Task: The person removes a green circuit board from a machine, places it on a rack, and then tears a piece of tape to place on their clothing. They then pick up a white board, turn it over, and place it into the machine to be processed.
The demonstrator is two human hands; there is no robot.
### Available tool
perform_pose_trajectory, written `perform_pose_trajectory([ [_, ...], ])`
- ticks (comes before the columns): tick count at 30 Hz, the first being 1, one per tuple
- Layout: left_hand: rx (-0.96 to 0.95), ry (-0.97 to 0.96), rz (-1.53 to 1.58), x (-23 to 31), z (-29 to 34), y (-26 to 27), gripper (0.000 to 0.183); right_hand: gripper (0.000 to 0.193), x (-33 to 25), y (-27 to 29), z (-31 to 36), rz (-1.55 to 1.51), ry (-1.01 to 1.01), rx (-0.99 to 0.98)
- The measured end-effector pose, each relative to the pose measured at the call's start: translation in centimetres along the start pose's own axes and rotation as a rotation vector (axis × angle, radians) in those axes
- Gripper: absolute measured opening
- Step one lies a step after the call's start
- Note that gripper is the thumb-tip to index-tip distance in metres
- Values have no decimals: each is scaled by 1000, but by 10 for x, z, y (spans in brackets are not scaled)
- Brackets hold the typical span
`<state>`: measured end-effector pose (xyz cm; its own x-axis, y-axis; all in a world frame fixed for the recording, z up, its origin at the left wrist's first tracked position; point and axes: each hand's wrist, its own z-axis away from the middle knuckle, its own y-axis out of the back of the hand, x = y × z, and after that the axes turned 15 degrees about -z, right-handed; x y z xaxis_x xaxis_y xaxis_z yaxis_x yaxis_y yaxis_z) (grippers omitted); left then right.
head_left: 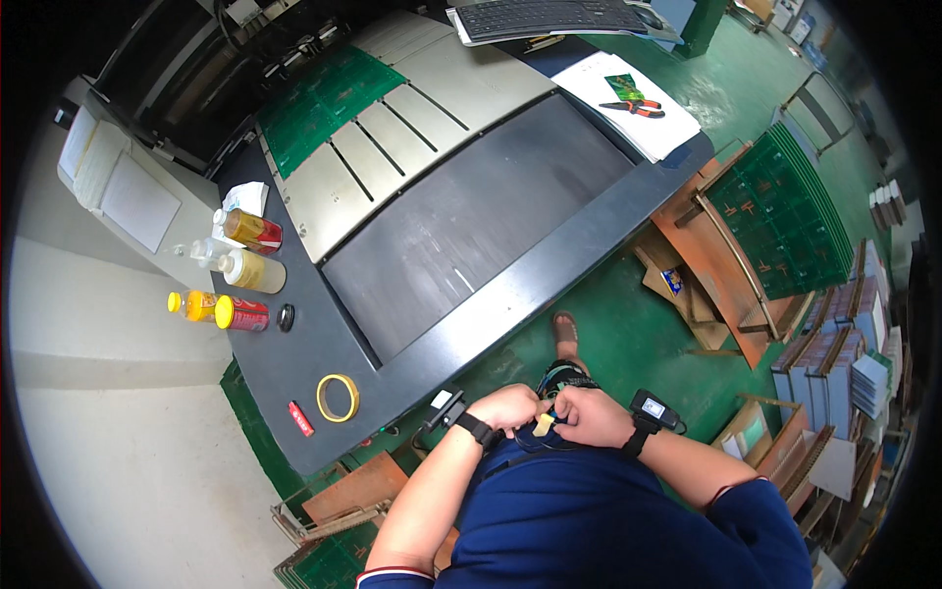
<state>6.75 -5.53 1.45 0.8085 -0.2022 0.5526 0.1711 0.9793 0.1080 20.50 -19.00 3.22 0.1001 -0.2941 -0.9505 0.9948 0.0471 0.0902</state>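
My left hand (508, 406) and my right hand (595, 417) meet in front of my waist, fingers curled in and fingertips close together. Between them shows a small pale yellow piece (543, 425), its kind too small to tell. It touches the fingers of my right hand. What the left fingers pinch, if anything, is hidden. Thin dark and bluish strands, perhaps cord, show around the fingers. Each wrist wears a black strap with a small device: the left device (444, 404) and the right device (655, 408).
A machine table (510, 304) stands ahead, bearing a yellow tape roll (338, 398), a red box-like item (300, 418) and several bottles (253, 271). Pliers (633, 106) lie on white paper at the far right. Racks of green boards (780, 211) stand right; another wooden rack (353, 488) is lower left.
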Motion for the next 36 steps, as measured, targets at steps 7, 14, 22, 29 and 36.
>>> perform_pose_trajectory([
  [7,-51,-49,240,-3,-2,3,30,21,-7,0,-3,125,39,-20],
  [14,-30,-319,938,-6,9,-5,30,15,16,2,-5,-454,-128,33],
  [22,331,-538,573,-19,-3,-55,19,14,11,15,-9,-861,-424,21],
  [29,404,-322,475,-25,3,-48,12,14,7,22,-8,-740,-436,177],
  [36,712,-492,400,-8,1,-47,10,9,-2,21,-7,-901,-397,116],
])
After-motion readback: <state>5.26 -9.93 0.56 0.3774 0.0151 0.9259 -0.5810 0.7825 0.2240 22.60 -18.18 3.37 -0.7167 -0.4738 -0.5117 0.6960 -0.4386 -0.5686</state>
